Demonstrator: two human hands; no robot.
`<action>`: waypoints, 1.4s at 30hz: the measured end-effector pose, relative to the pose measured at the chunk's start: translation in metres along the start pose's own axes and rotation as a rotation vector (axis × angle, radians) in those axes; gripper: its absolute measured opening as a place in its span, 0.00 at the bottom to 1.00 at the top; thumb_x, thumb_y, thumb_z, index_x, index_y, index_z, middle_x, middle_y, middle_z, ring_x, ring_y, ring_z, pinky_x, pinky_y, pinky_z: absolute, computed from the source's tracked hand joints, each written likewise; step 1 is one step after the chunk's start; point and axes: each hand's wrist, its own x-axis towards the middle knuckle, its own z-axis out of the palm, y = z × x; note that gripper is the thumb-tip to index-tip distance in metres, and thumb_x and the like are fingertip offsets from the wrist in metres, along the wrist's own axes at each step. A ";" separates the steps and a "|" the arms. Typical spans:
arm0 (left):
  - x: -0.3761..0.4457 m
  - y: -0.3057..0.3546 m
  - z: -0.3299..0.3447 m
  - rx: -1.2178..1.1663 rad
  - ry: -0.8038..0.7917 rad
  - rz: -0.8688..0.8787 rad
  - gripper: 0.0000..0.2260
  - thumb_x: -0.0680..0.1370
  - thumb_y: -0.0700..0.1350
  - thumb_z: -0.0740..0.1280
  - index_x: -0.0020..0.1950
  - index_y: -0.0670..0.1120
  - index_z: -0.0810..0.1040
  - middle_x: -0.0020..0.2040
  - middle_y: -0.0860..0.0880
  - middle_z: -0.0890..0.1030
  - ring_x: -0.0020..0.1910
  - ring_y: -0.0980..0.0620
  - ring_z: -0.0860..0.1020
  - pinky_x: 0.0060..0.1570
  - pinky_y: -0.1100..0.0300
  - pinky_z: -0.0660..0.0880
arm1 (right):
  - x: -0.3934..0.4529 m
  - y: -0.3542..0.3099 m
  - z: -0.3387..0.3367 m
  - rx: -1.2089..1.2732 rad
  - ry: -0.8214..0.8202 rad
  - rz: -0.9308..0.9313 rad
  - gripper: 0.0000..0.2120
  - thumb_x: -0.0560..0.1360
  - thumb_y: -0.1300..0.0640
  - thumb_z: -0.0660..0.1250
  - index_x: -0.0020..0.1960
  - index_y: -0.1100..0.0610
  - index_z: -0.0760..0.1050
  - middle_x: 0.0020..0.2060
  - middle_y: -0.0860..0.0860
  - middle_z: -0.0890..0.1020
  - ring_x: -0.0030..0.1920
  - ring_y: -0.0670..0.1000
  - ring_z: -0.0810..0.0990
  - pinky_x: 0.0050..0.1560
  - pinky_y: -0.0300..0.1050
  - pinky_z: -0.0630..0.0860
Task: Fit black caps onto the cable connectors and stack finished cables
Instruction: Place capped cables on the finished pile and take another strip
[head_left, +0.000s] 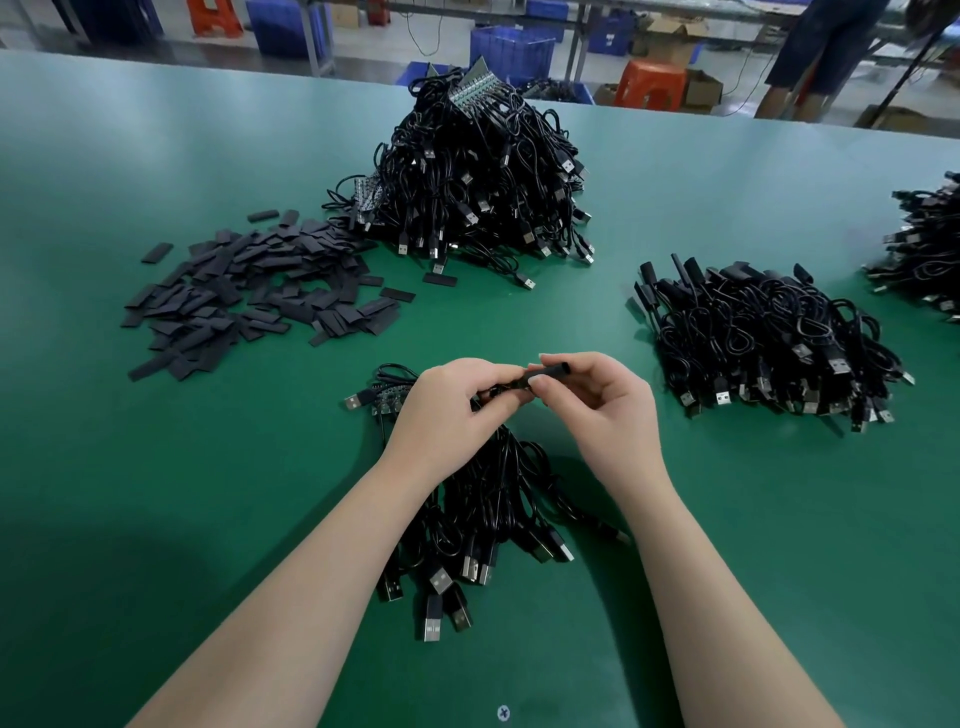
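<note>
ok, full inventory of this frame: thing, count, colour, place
table: one, green, fills the view
loose caps: a scattered heap, too many to count, black, far left
big cable pile: one, black with silver plugs, far centre
capped cable stack: one, black, right
second cable pile: one, black, cut off by the right edge
near cable bunch: one, black, under the hands
cap: one, black, pinched in the right hand
cable end: one, black, gripped in the left hand
crates: several, blue, on the floor beyond the table
stools: two, orange, beyond the table
left hand: one, centre
right hand: one, centre
</note>
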 end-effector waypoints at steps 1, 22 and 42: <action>0.000 0.000 0.000 -0.006 0.008 -0.006 0.10 0.74 0.52 0.70 0.55 0.57 0.84 0.46 0.59 0.84 0.46 0.60 0.79 0.47 0.60 0.75 | 0.000 0.001 0.001 0.007 -0.003 0.009 0.11 0.73 0.66 0.73 0.47 0.51 0.82 0.43 0.45 0.87 0.46 0.46 0.86 0.49 0.36 0.79; -0.004 0.009 -0.002 -0.029 0.140 0.014 0.07 0.73 0.45 0.75 0.50 0.53 0.86 0.44 0.64 0.82 0.48 0.64 0.80 0.49 0.68 0.75 | -0.001 0.006 0.008 0.215 0.090 0.134 0.08 0.74 0.64 0.72 0.48 0.52 0.82 0.37 0.49 0.86 0.42 0.46 0.84 0.45 0.35 0.79; -0.005 0.007 -0.001 -0.003 0.170 0.100 0.08 0.74 0.45 0.73 0.52 0.51 0.86 0.46 0.58 0.85 0.48 0.65 0.80 0.49 0.67 0.76 | -0.003 0.005 0.010 0.219 0.105 0.184 0.05 0.76 0.62 0.71 0.49 0.53 0.81 0.34 0.48 0.85 0.41 0.45 0.85 0.46 0.38 0.81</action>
